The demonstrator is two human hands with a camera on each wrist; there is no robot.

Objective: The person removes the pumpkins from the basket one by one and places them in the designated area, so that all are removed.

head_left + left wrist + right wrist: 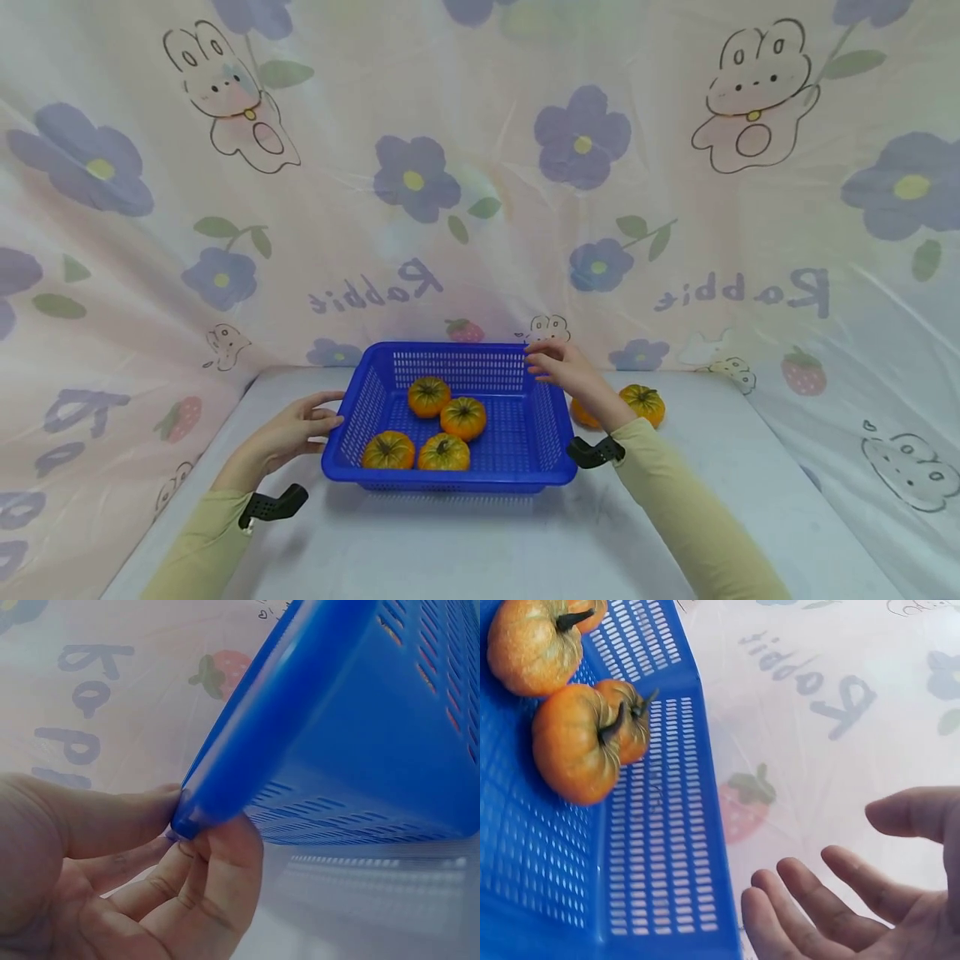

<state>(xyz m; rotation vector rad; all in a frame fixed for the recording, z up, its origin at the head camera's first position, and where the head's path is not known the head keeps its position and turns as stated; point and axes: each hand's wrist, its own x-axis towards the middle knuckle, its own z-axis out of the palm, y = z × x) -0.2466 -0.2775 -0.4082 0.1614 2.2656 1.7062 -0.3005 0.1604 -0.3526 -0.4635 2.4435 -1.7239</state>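
A blue plastic basket (450,476) with mesh sides stands in the middle of the table. My left hand (292,429) is at its left side; in the left wrist view, thumb and fingers pinch the basket's rim (255,765). Inside lie several small orange pumpkins, among them a back one (429,397), a middle one (462,418) and a front one (444,454). By the basket's back right corner hovers my right hand (566,371), fingers spread and slightly bent. The right wrist view shows that hand (907,930) holding nothing, beside the basket wall (660,825).
Two more orange pumpkins sit on the white table (450,550) to the basket's right: one (643,404) beyond my right forearm, the other (583,414) partly hidden by it. A patterned curtain (480,208) with rabbits and flowers hangs behind and along the sides.
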